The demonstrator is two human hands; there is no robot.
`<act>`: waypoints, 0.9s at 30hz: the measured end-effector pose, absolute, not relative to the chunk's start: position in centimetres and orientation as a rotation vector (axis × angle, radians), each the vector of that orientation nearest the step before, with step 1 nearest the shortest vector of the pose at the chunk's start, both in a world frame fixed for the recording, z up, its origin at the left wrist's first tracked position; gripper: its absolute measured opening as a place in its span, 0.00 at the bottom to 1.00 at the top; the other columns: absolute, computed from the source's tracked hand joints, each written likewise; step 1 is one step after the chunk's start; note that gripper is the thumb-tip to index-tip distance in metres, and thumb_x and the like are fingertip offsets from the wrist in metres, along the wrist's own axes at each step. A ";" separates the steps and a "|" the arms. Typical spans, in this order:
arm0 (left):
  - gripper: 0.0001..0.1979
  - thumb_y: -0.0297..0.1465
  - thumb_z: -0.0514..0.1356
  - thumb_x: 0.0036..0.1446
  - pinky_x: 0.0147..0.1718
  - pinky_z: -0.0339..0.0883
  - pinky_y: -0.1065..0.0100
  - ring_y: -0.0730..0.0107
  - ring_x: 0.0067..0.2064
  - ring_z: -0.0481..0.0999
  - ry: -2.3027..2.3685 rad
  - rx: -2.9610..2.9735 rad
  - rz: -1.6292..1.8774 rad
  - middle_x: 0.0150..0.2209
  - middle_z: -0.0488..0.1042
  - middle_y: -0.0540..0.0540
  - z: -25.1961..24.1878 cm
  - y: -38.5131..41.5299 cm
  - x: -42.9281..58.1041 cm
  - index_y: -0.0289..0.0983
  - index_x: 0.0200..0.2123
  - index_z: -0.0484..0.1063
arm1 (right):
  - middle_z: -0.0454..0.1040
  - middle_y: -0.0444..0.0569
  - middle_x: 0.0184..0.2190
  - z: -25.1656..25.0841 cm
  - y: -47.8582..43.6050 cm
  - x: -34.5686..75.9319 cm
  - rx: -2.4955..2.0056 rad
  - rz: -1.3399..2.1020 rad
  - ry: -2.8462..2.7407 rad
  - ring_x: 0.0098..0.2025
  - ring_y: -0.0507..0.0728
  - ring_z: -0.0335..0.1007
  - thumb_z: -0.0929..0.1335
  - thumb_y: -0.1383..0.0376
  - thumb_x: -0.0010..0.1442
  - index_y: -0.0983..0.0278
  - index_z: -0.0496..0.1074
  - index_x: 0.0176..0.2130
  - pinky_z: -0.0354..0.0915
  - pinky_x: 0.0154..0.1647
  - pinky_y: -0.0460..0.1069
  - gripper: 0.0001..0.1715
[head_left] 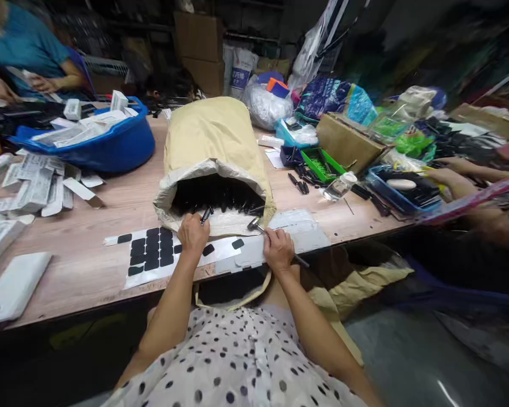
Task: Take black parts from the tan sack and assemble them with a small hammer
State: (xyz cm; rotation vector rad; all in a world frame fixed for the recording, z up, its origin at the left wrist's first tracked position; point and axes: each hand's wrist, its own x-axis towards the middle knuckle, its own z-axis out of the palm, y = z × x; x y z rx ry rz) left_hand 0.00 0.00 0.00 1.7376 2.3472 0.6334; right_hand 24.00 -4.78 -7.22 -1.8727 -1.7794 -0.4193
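My left hand (pixel 193 233) is closed around a short black pen-like part (pixel 206 215), just in front of a paper sack's mouth. In my right hand (pixel 279 249) is a small hammer (pixel 254 224), its metal head towards the sack and its dark handle sticking out behind my fist. The tan sack (pixel 214 130) lies on its side on the table, opening towards me, with many black parts (pixel 224 195) heaped inside. Beneath my left wrist, a white sheet (pixel 138 277) carries rows of black rounded-square stickers (pixel 151 249).
At left stands a blue basin (pixel 123 141) of white boxes, with more boxes (pixel 38 181) piled beside it. To the right are a green tray (pixel 322 164), a clear bottle (pixel 340 186) and a blue tray (pixel 401 189). A person in blue (pixel 29 45) works at far left; another person's arms (pixel 453 175) reach in at right.
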 end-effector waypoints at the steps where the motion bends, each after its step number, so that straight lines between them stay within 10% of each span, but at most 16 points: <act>1: 0.08 0.33 0.60 0.60 0.42 0.70 0.59 0.53 0.45 0.77 2.197 1.868 0.695 0.41 0.76 0.41 -0.4 -0.9 -0.1 0.38 0.39 0.78 | 0.69 0.49 0.34 -7.2 -4.8 24.0 -1.882 -0.408 -1.783 0.38 0.59 0.58 0.66 0.67 0.63 0.58 0.78 0.46 0.51 0.38 0.51 0.14; 7: 0.04 0.30 0.63 0.58 0.43 0.69 0.62 0.61 0.42 0.75 1.496 2.258 0.742 0.37 0.76 0.46 -2.9 -4.1 0.5 0.41 0.37 0.77 | 0.68 0.50 0.35 -7.3 -4.8 24.0 -1.896 -0.368 -1.782 0.38 0.59 0.58 0.65 0.67 0.64 0.58 0.78 0.48 0.52 0.38 0.52 0.15; 27: 0.05 0.33 0.66 0.55 0.43 0.63 0.61 0.61 0.40 0.70 1.494 2.003 0.739 0.32 0.74 0.49 -4.8 -3.4 1.8 0.44 0.36 0.81 | 0.76 0.48 0.35 -3.2 -9.5 20.7 -1.429 0.100 -1.878 0.38 0.55 0.72 0.60 0.63 0.71 0.57 0.77 0.52 0.66 0.42 0.47 0.19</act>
